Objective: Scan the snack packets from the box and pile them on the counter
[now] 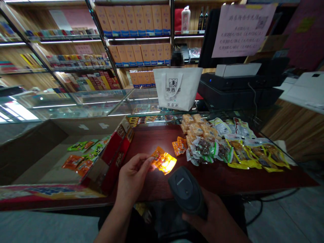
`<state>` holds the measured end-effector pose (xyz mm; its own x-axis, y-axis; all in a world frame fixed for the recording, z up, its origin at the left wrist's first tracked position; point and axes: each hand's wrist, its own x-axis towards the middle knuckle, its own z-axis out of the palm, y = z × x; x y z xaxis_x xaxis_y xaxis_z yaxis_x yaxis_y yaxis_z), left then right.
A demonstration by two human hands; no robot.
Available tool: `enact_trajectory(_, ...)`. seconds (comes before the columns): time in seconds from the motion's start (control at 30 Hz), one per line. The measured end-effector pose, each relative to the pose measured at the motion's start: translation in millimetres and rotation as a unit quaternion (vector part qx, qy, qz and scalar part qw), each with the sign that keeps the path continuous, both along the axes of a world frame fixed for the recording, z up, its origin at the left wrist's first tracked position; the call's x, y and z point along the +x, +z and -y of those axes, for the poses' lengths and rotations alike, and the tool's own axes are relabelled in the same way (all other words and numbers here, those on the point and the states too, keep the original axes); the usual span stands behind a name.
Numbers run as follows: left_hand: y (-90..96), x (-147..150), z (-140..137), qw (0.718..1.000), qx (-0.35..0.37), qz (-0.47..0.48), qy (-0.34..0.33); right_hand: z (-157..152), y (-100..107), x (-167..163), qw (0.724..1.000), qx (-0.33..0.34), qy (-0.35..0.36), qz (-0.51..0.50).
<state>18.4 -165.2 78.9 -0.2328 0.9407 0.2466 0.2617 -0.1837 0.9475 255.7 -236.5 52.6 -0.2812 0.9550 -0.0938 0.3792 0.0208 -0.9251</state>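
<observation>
My left hand (134, 175) pinches the left edge of an orange snack packet (164, 161) between thumb and fingers, just above the dark red tabletop. Bright light from the scanner falls on the packet's lower right part. Wrapped around the handle of a black barcode scanner (186, 190), my right hand (210, 216) is partly hidden below the scanner head. The scanner's front end points toward the packet from close by, apart from it. Beyond the packet lie a few more small orange packets (179, 145) on the table.
An open cardboard box (55, 135) on the left holds green and orange packets. To the right lie stacked beige packs (196, 128), dark vacuum packs (204, 148) and yellow-edged bags (253, 152). Behind stand a white tote bag (164, 91), a monitor and a glass counter. A person's head shows behind the bag.
</observation>
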Motion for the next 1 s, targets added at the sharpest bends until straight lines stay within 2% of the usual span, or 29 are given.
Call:
enact_trajectory(0.27, -1.7, 3.9, -2.8, 1.0, -0.019, 0.008, -0.018, -4.2, -2.7, 2.6, 1.0, 0.015, 0.007, -0.026)
enact_trajectory(0.4, -5.2, 10.0, -16.7, 0.999, -0.043, 0.013, -0.023, -7.0, -8.4, 6.5, 0.999, 0.006, -0.02, -0.05)
enact_trajectory(0.5, -12.2, 16.4, -43.5, 0.997, -0.051, 0.027, -0.042, -9.4, -21.5, 9.5, 0.994, -0.003, -0.091, -0.065)
enact_trajectory(0.6, -20.4, 25.7, -82.6, 0.996, -0.054, 0.021, -0.066, -12.0, -39.2, 11.2, 0.983, -0.05, -0.152, -0.092)
enact_trajectory(0.67, -25.0, 33.6, -110.9, 0.995, -0.06, 0.0, -0.08, -13.9, -50.8, 11.3, 0.974, -0.073, -0.165, -0.133)
enact_trajectory(0.8, -33.5, 51.0, -159.4, 0.991, -0.077, -0.042, -0.105, -19.2, -73.0, 9.9, 0.962, -0.072, -0.181, -0.19)
enact_trajectory(0.9, -42.3, 63.1, -183.7, 0.984, -0.097, -0.083, -0.127, -24.4, -87.4, 8.7, 0.96, -0.064, -0.187, -0.199)
enact_trajectory(1.0, -50.9, 72.2, -197.4, 0.974, -0.117, -0.127, -0.145, -27.2, -92.4, 7.0, 0.959, -0.057, -0.194, -0.197)
